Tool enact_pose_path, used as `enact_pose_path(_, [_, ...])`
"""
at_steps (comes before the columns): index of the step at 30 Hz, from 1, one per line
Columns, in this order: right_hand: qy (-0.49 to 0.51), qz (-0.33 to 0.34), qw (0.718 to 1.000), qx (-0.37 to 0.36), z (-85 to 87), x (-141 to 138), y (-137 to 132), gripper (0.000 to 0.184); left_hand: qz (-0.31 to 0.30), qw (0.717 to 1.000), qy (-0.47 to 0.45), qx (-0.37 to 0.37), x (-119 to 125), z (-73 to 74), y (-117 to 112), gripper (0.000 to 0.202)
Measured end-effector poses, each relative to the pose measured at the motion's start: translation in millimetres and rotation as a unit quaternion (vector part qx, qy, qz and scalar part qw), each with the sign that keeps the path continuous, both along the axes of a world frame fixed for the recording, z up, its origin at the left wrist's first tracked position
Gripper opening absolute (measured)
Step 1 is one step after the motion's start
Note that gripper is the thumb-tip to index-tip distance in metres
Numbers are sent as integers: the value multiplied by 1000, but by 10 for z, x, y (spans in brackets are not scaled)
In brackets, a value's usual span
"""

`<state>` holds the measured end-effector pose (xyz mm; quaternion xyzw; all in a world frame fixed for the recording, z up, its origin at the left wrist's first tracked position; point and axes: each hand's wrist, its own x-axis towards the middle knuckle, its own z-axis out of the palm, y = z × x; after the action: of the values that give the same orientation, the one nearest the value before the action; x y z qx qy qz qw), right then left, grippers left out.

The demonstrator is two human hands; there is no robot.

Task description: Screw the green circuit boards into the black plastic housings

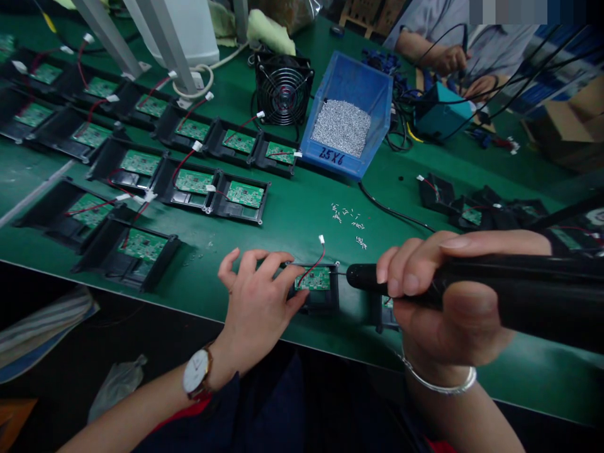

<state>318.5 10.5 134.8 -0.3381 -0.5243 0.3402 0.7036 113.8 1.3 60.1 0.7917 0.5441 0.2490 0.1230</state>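
Note:
My right hand (438, 296) is wrapped round a black electric screwdriver (514, 296), held nearly level. Its thin bit reaches left to the right end of a green circuit board (318, 279). This board lies in a black plastic case (325, 304) at the table's front edge. My left hand (262, 296) grips the case's left end, thumb and fingers on either side. From the board rises a red-and-black wire with a white connector (322, 240). Part of another black case (384, 313) shows beneath the screwdriver. Small loose screws (361, 243) lie beyond the case.
Rows of black cases with boards (243, 195) fill the table's left. A blue bin (344, 160) of screws stands beside a fan (284, 91). More cases (436, 192) lie at right. Across the table, another person's hands (450, 61) work near a teal box (443, 110).

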Motion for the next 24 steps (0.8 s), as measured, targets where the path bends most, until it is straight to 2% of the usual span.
enact_pose_path(4, [-38,47,998,12,-29,0,7,26,-2,1000,-2,-2,-2,0,2,25])
enact_pose_path(7, [-36,50,998,31,-59,-23,24,25,-4,1000,-2,1,-5,-6,-2,26])
enact_pose_path(17, [-28,120,992,2,-98,-49,72,27,-1,1000,-12,10,4,-23,5,27])
enact_pose_path(21, [-33,152,988,-4,-8,38,102,31,-5,1000,-5,7,-13,-22,8,25])
enact_pose_path(23, [-31,131,991,-4,75,154,143,28,-10,1000,-3,4,-27,-26,9,23])
enact_pose_path(24, [-25,108,994,20,111,228,177,26,-15,1000,-5,0,-34,-31,10,23])
